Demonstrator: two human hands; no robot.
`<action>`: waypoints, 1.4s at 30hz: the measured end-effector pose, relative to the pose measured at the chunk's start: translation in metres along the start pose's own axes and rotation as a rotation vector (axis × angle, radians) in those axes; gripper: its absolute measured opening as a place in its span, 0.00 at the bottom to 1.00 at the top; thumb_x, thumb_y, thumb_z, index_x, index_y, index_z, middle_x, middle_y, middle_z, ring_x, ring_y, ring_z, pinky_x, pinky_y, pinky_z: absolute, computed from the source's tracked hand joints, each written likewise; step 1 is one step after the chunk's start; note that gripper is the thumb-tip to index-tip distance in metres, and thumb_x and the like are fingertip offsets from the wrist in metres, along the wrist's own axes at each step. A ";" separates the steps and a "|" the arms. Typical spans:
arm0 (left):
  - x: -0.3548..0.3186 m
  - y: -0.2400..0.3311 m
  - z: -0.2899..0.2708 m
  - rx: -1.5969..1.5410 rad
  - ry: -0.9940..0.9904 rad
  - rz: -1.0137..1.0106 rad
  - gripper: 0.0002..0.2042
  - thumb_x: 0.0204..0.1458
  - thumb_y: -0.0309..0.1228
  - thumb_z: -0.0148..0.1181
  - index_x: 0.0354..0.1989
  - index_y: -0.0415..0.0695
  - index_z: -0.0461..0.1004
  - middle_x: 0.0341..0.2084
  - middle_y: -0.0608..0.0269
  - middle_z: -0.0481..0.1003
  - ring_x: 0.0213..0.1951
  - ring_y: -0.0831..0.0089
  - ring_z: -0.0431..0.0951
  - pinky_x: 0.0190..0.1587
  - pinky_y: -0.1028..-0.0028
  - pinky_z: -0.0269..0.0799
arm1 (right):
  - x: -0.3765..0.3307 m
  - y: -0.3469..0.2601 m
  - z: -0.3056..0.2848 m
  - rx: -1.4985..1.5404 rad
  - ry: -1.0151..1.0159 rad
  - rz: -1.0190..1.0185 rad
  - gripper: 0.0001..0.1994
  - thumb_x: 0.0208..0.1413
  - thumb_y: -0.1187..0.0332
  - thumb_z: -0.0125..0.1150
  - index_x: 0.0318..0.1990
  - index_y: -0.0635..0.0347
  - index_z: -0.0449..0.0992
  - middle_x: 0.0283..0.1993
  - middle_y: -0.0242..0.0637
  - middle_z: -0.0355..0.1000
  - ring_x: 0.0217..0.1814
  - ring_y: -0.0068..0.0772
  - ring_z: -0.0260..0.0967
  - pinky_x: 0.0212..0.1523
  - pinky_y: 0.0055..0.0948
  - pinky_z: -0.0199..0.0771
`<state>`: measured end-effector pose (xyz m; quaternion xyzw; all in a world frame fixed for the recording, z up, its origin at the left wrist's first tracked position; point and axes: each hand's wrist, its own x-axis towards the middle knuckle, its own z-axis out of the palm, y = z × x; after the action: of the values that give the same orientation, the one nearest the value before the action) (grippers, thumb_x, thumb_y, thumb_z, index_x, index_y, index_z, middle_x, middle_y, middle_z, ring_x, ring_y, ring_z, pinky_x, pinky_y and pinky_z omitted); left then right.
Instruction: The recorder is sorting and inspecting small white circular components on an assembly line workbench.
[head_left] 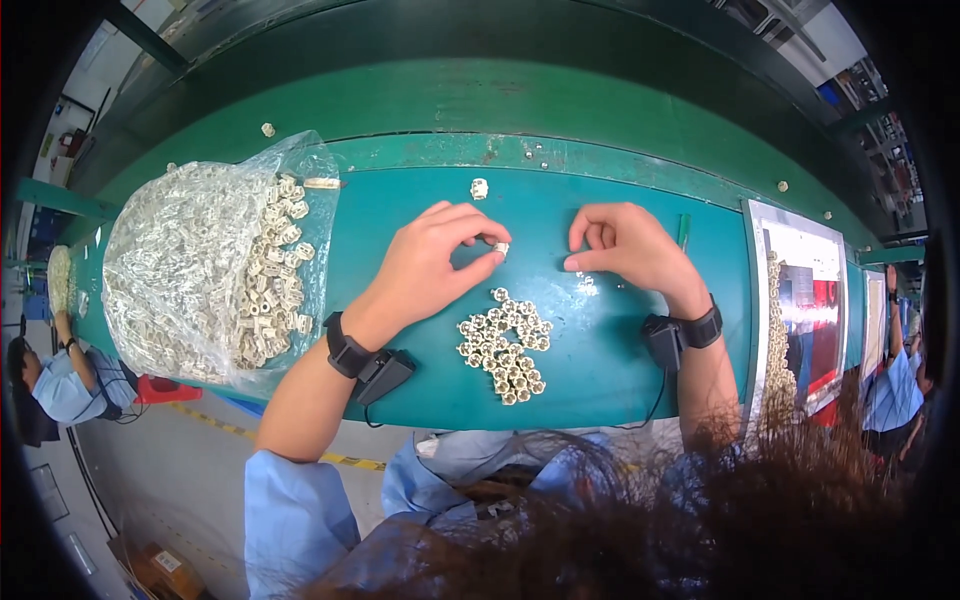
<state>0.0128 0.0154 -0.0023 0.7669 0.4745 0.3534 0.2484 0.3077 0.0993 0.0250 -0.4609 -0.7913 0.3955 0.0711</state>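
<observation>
My left hand (pixel 435 256) pinches a small whitish plastic part (pixel 502 248) between thumb and forefinger. My right hand (pixel 632 252) faces it across a short gap, its fingers curled and the forefinger close to the thumb. Anything between those fingertips is too small to make out. Just below the right hand lie a few tiny shiny pieces (pixel 587 285). A cluster of similar whitish parts (pixel 505 345) rests on the green tabletop (pixel 430 385) between my forearms. One more whitish part (pixel 480 188) lies apart, beyond my left hand.
A large clear plastic bag (pixel 180 270) full of whitish parts spills open at the left. On the right stands a white-edged tray (pixel 835 255) with parts along its side. A raised green ledge (pixel 450 150) runs along the back. Other people (pixel 85 385) work on both sides.
</observation>
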 end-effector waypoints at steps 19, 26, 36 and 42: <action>0.001 0.005 -0.003 0.029 -0.035 -0.005 0.08 0.62 0.25 0.73 0.49 0.45 0.88 0.42 0.64 0.86 0.40 0.67 0.82 0.46 0.68 0.79 | 0.008 -0.027 -0.005 -0.162 -0.016 0.091 0.06 0.63 0.71 0.80 0.40 0.62 0.87 0.28 0.22 0.75 0.29 0.15 0.69 0.31 0.21 0.66; -0.001 0.006 -0.001 -0.021 -0.027 -0.014 0.07 0.64 0.26 0.72 0.48 0.45 0.88 0.42 0.63 0.87 0.40 0.66 0.82 0.47 0.68 0.79 | 0.006 0.019 -0.004 0.495 -0.054 0.028 0.06 0.64 0.73 0.77 0.46 0.65 0.90 0.33 0.29 0.84 0.33 0.19 0.77 0.37 0.22 0.78; -0.003 0.003 0.004 0.076 -0.030 -0.005 0.06 0.66 0.30 0.71 0.47 0.47 0.89 0.42 0.66 0.86 0.42 0.63 0.82 0.48 0.65 0.79 | -0.009 -0.016 0.008 0.392 -0.024 0.025 0.07 0.63 0.76 0.77 0.47 0.65 0.92 0.39 0.36 0.88 0.36 0.20 0.80 0.39 0.24 0.81; -0.004 0.001 0.011 0.082 -0.075 0.040 0.07 0.67 0.34 0.71 0.48 0.50 0.90 0.44 0.69 0.85 0.45 0.63 0.81 0.50 0.63 0.78 | -0.011 -0.022 0.030 0.044 0.061 -0.258 0.09 0.57 0.76 0.79 0.46 0.57 0.92 0.36 0.37 0.83 0.32 0.31 0.78 0.36 0.33 0.79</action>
<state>0.0205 0.0111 -0.0091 0.7986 0.4634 0.3096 0.2273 0.2849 0.0678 0.0222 -0.3655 -0.8326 0.3860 0.1552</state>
